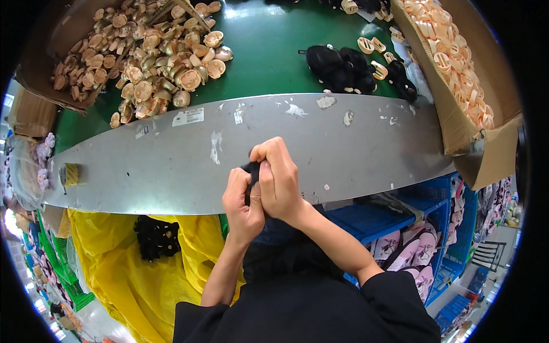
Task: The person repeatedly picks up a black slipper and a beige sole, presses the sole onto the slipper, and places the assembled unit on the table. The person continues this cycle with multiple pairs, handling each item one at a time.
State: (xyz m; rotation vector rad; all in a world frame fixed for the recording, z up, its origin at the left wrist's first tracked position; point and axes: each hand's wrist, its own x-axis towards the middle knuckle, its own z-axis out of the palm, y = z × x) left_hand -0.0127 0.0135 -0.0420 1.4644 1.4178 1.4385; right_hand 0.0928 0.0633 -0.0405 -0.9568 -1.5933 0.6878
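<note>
In the head view, my left hand (pixel 243 197) and right hand (pixel 279 182) are both closed on a small black hairpiece (pixel 252 170), held together above the grey metal ledge (pixel 171 166). Beyond the ledge, a green table (pixel 269 51) carries a heap of tan doll-head shells (pixel 154 57) and black wigs (pixel 340 68); a cardboard box (pixel 463 123) of orange parts stands right, a yellow bag (pixel 114 251) below left.

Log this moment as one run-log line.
left hand: grips small black piece | right hand: closed over same piece | position: above grey metal ledge | nearby: pile of tan doll heads
</note>
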